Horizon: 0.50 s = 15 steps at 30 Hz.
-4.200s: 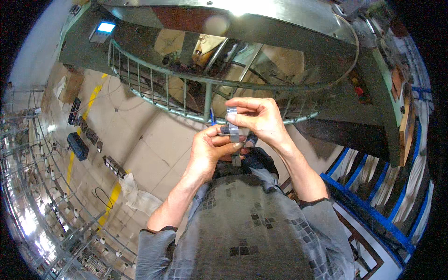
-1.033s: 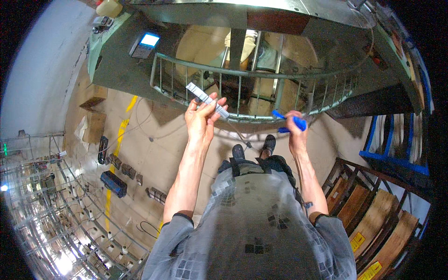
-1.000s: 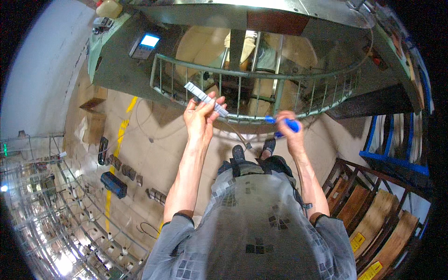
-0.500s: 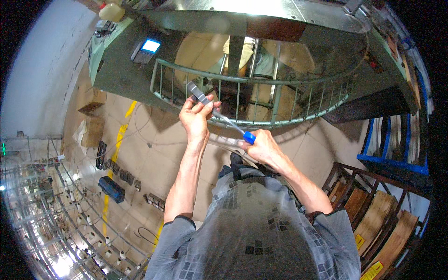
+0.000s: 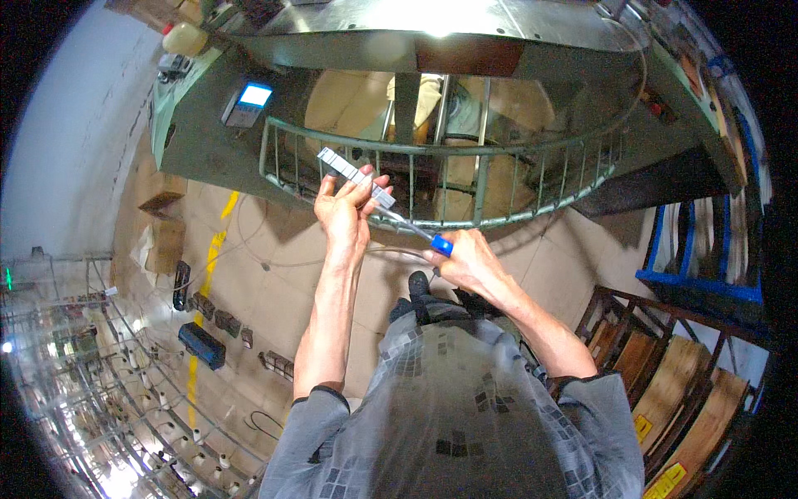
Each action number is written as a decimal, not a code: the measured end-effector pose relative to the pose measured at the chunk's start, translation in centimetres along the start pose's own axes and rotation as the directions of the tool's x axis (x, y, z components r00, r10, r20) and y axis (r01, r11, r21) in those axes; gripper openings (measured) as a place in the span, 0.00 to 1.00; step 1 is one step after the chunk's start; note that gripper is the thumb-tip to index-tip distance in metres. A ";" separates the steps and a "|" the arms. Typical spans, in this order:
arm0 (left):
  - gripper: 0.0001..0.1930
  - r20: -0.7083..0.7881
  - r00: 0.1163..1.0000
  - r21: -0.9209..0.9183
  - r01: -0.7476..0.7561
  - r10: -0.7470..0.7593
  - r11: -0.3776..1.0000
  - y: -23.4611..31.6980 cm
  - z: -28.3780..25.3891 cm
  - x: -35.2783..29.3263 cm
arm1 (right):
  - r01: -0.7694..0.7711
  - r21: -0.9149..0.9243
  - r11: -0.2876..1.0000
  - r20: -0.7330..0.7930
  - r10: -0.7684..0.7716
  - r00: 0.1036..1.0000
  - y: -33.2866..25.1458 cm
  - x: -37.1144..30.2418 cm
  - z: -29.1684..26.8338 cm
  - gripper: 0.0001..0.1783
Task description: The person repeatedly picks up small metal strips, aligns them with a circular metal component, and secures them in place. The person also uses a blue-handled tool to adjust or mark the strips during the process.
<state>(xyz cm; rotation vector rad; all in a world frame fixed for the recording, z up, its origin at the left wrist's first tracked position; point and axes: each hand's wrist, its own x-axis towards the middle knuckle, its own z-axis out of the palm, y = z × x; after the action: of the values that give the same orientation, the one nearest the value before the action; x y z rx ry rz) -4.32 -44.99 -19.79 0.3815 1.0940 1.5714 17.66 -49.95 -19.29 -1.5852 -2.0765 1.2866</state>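
Observation:
My left hand (image 5: pixel 342 218) is raised in front of the green railing and grips a silver metal bar (image 5: pixel 337 161) between thumb and fingers. The bar has dark cross lines dividing its bright face into sections, and it slants up to the left. My right hand (image 5: pixel 471 263) is closed around a blue air gun (image 5: pixel 441 244), whose body is mostly hidden in the fist. Its thin metal nozzle (image 5: pixel 405 223) points up-left at the lower end of the bar. A thin hose (image 5: pixel 391 249) runs near the right hand.
Ahead stands a large green machine with a curved railing (image 5: pixel 480 187) and a lit control panel (image 5: pixel 254 96). On the floor at left lie a blue-black case (image 5: pixel 202 346) and several dark blocks (image 5: pixel 226 323). Racks with wooden boards (image 5: pixel 677 378) stand at right, thread cones (image 5: pixel 199 459) at lower left.
The metal bar has turned in my left hand, from a dark side to its bright, lined face. My right hand keeps the air gun aimed at it. The view has shifted slightly.

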 end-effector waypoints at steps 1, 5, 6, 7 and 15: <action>0.23 0.030 0.999 -0.006 -0.015 0.015 1.000 0.1 0.3 0.1 | -0.019 0.066 0.998 -0.086 0.024 0.996 1.0 0.1 -0.2 0.16; 0.19 0.032 0.997 0.002 0.065 -0.065 0.998 -0.1 2.1 -1.3 | -0.018 0.020 1.000 -0.499 0.025 0.866 9.1 2.3 -3.0 0.17; 0.19 0.086 0.990 0.028 0.114 -0.116 0.993 -0.1 2.6 -2.2 | -0.131 -0.021 0.991 -0.497 0.103 0.862 12.1 3.1 -4.2 0.17; 0.18 0.147 0.976 0.042 0.157 -0.162 0.987 -0.3 3.2 -3.2 | -0.143 -0.307 0.941 -0.699 -0.121 0.705 14.7 3.9 -4.2 0.17; 0.21 0.251 0.865 0.254 0.375 -0.435 0.892 -2.9 7.9 -8.5 | -0.173 -0.353 0.920 -0.541 -0.050 0.839 19.5 1.5 -2.9 0.24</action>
<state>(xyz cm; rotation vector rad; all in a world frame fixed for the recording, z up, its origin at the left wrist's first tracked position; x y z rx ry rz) 6.00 -49.34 -15.45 0.4716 1.0129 0.9939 31.94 -46.62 -32.61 -1.9067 -1.9768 0.3474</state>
